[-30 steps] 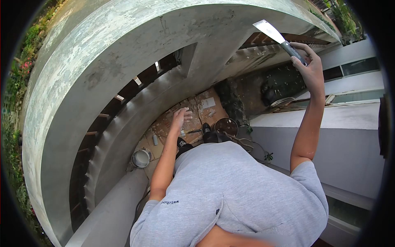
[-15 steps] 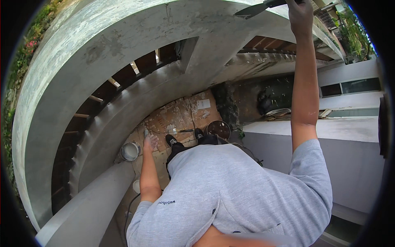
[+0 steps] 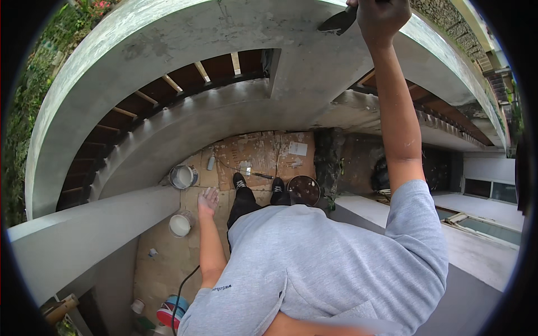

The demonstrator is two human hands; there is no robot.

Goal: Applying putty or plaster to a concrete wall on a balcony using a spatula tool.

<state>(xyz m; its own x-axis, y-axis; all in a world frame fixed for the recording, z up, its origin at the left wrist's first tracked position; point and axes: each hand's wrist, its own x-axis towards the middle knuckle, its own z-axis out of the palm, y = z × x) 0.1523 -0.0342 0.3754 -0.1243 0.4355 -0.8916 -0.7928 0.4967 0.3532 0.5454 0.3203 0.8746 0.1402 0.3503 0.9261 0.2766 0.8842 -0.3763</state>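
Note:
My right hand (image 3: 383, 21) is raised at the top of the view, its fingers wrapped round the handle of a putty knife (image 3: 339, 23). The dark, wide blade lies against or close to the grey plastered face of the wall (image 3: 302, 31); whether it touches I cannot tell. My left hand (image 3: 208, 200) hangs low at my side, fingers spread and whitish with dust, holding nothing. Nearest to it are two buckets of white material, one (image 3: 183, 177) by the wall's foot and another (image 3: 181, 224) closer to me.
Flattened cardboard (image 3: 246, 157) covers the floor ahead of my shoes, with a long-handled tool (image 3: 260, 175) on it. A dark round tub (image 3: 304, 190) stands by my right foot. A pale ledge (image 3: 361, 218) runs along the right; a blue and red bucket (image 3: 172, 311) sits lower left.
My view has shifted, bringing more floor at the left into sight. The right hand and putty knife now appear further left. My left hand has swung lower, nearer my body, still open.

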